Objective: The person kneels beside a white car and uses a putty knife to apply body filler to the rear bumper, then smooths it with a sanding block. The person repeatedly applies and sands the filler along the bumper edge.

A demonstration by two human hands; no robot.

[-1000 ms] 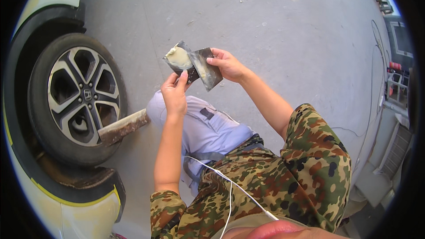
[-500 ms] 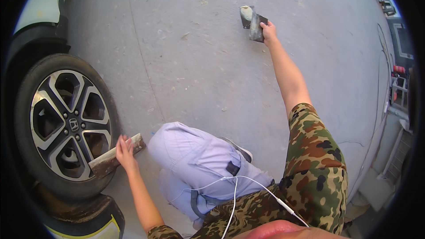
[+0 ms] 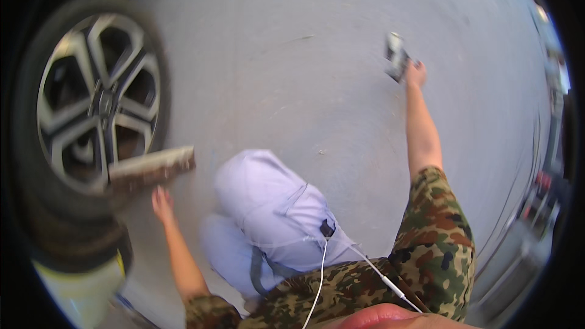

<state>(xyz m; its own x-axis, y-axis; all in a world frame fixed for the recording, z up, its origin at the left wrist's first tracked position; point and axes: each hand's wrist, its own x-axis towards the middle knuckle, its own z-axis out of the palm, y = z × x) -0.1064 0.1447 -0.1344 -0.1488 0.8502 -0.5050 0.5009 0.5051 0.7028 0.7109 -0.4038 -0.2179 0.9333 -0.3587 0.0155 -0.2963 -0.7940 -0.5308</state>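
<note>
My right hand (image 3: 415, 74) is stretched out far to the front right. Its fingers are closed round a flat scraper (image 3: 396, 61), dark with a pale cream smear; motion blurs its details. At the lower left, my left hand (image 3: 162, 205) has its fingertips at the lower edge of a long rectangular board (image 3: 152, 169). This board has a pale strip along the top and a stained brown face, and looks held from below; its grip is partly hidden. Behind it stands a car wheel (image 3: 105, 99) with a spoked rim, partly covered by the board's left end.
Grey floor (image 3: 292, 85) with small scraps spreads ahead. My bent knee in pale trousers (image 3: 262, 183) is between my arms, with a white earphone cord (image 3: 317, 286) hanging over it. Blurred equipment (image 3: 539, 201) lines the right side. A pale car body part (image 3: 85, 286) shows at the lower left.
The whole view has shifted, and the wheel sits higher in it. My right hand with the scraper is farther right. The board has turned flatter, and my left fingers now show below it.
</note>
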